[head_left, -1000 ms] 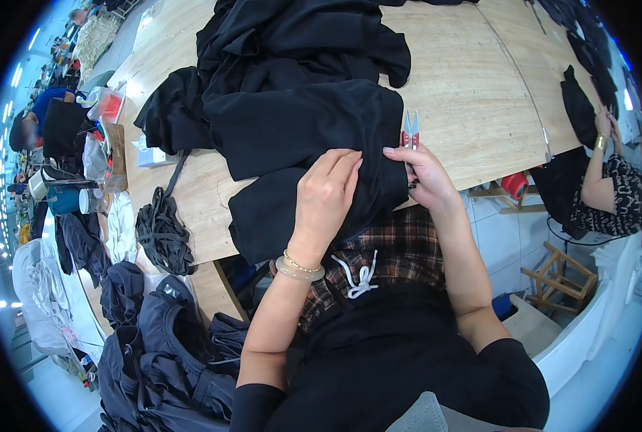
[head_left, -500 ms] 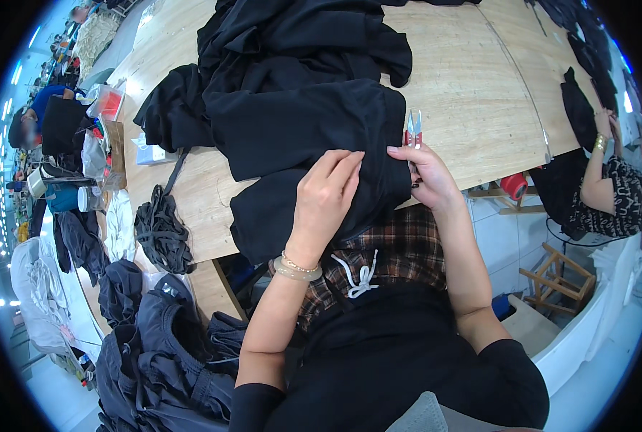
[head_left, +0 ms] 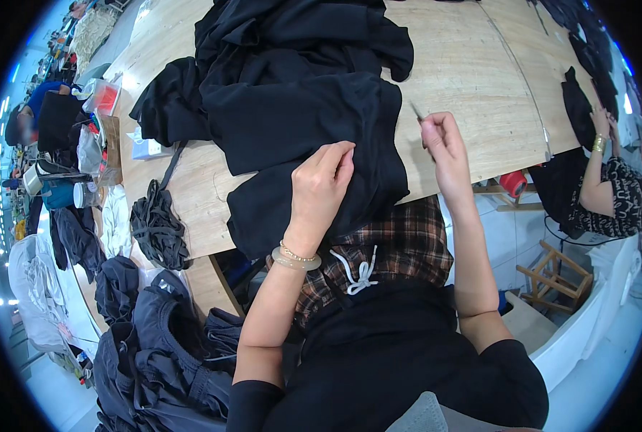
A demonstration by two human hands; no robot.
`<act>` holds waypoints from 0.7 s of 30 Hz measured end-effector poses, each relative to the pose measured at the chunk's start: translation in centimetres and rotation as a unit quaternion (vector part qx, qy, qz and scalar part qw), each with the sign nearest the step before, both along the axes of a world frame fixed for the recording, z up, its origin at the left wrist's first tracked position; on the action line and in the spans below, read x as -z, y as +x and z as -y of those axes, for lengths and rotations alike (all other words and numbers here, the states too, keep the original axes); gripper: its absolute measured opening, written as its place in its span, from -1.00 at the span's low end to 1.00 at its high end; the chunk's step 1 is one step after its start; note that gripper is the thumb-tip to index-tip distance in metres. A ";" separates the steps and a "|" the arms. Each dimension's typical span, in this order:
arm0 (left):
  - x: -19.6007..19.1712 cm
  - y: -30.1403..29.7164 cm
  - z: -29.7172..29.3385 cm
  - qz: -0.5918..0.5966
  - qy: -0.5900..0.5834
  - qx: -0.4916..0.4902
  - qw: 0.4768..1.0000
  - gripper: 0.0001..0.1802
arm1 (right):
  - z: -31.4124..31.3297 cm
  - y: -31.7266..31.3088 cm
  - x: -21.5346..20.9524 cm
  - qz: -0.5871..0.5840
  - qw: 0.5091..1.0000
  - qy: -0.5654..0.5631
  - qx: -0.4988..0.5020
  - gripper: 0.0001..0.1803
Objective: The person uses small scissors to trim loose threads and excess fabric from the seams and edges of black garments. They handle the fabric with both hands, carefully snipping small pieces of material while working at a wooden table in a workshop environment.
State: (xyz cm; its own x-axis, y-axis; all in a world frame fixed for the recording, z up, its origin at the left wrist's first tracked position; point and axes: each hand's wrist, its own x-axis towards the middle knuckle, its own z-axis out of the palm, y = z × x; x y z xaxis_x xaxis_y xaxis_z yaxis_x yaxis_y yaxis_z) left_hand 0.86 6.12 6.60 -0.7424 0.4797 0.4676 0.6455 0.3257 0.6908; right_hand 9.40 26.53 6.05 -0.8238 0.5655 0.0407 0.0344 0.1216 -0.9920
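Observation:
A black garment lies spread over the near edge of a wooden table, its lower part hanging toward my lap. My left hand, with bracelets at the wrist, pinches a fold of the black cloth near the table edge. My right hand is raised just right of the garment, off the cloth, and holds a small pair of thread snips whose metal tip points up and left.
A bundle of dark cords lies on the table's left end. Dark garments are heaped at lower left. Containers and a box crowd the far left. Another person works on black cloth at the right.
My right hand has lifted off the garment's edge and moved right with the snips. My left hand stays on the cloth, pinching it.

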 end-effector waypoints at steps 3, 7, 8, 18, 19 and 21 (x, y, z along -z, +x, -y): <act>0.0 -0.1 -0.1 0.003 0.002 -0.001 1.000 -0.89 | 1.7 0.6 -3.4 0.008 0.985 0.164 -0.054 -0.77; -0.1 -0.1 -0.3 -0.003 0.005 0.002 1.000 -0.89 | 3.2 0.2 -5.5 0.012 0.931 0.357 -0.072 -0.73; -0.1 -0.2 -0.3 -0.006 0.006 0.002 1.000 -0.89 | 3.4 0.1 -5.6 0.007 0.918 0.388 -0.075 -0.72; -0.4 -0.2 -0.2 -0.003 0.006 0.007 1.000 -0.89 | 4.0 -0.4 -5.2 0.015 0.906 0.417 -0.074 -0.75; -0.4 -0.2 -0.2 -0.001 0.012 0.007 1.000 -0.89 | 4.0 -0.4 -5.1 0.017 0.908 0.411 -0.076 -0.75; -0.4 -0.2 -0.2 0.002 0.013 0.006 1.000 -0.89 | 4.0 -0.4 -5.0 0.018 0.913 0.402 -0.074 -0.75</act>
State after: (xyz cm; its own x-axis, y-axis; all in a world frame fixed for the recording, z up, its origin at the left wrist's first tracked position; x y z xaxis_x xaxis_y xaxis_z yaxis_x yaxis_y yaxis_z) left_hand 0.66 6.32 7.03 -0.7386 0.4766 0.4769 0.6463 0.2990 0.7021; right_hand 9.02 22.57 11.03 -0.8979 0.2472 0.3642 -0.0104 0.8152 -0.5790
